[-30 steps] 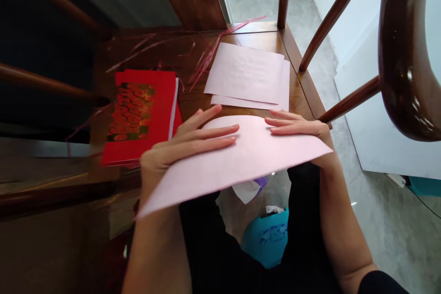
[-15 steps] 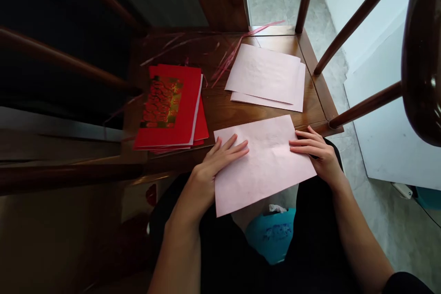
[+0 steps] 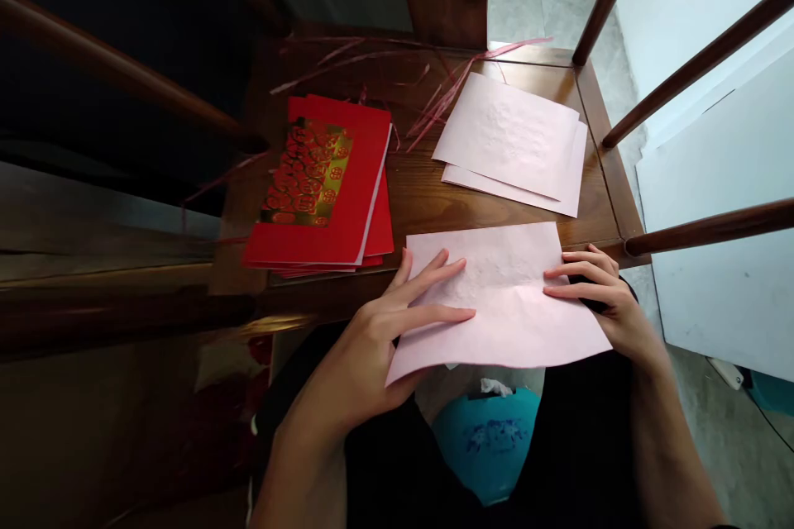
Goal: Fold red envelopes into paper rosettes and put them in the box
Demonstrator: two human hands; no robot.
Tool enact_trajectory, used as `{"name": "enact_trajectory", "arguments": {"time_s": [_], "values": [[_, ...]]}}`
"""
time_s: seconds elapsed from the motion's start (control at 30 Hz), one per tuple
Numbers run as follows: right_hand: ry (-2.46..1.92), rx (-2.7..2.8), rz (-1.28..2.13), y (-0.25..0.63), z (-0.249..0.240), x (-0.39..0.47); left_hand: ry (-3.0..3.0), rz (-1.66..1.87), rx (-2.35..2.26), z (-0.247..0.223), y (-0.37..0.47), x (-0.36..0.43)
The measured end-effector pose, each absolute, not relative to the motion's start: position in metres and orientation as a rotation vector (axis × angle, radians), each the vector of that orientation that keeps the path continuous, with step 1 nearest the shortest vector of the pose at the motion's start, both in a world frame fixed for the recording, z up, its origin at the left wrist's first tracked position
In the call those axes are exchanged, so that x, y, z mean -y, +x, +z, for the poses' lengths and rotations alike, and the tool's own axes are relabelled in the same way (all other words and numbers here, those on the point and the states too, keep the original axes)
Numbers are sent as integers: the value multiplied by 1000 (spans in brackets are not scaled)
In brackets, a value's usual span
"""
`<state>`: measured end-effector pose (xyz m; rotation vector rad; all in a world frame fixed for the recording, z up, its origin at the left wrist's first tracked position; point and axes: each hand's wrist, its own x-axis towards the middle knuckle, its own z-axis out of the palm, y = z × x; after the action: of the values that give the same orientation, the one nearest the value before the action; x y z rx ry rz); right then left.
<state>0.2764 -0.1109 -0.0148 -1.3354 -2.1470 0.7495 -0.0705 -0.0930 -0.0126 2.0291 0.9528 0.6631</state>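
A pale pink sheet of paper (image 3: 496, 314) spans my lap and the front edge of the wooden seat. A crease runs across it, and its near edge lifts and curves. My left hand (image 3: 385, 331) holds the left side, fingers spread on top and thumb underneath. At the right edge my right hand (image 3: 601, 289) grips the sheet with its fingers on top; the thumb is hidden below. Beyond, two pale sheets (image 3: 512, 132) overlap on the seat. To the left lies a stack of red papers (image 3: 347, 182) with gold print and pale undersides.
Pink plastic strings (image 3: 443, 99) trail over the back of the wooden seat (image 3: 415, 207). Dark wooden spindles (image 3: 682, 70) rise along both sides. A blue bin (image 3: 487, 446) with something white at its top stands between my knees.
The view has shifted, so everything sits slightly differently. My left thumb has gone under the near part of the sheet, whose near edge has risen and bent. My right hand stays at the right edge.
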Motion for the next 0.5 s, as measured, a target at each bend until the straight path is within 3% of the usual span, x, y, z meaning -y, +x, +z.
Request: {"name": "enact_trajectory", "arguments": {"time_s": [0.27, 0.5], "values": [[-1381, 2310, 735, 277, -8, 114, 2089, 488, -997, -7, -67, 95], [-1724, 1749, 629, 237, -14, 100, 1759, 761, -1388, -10, -52, 91]]}}
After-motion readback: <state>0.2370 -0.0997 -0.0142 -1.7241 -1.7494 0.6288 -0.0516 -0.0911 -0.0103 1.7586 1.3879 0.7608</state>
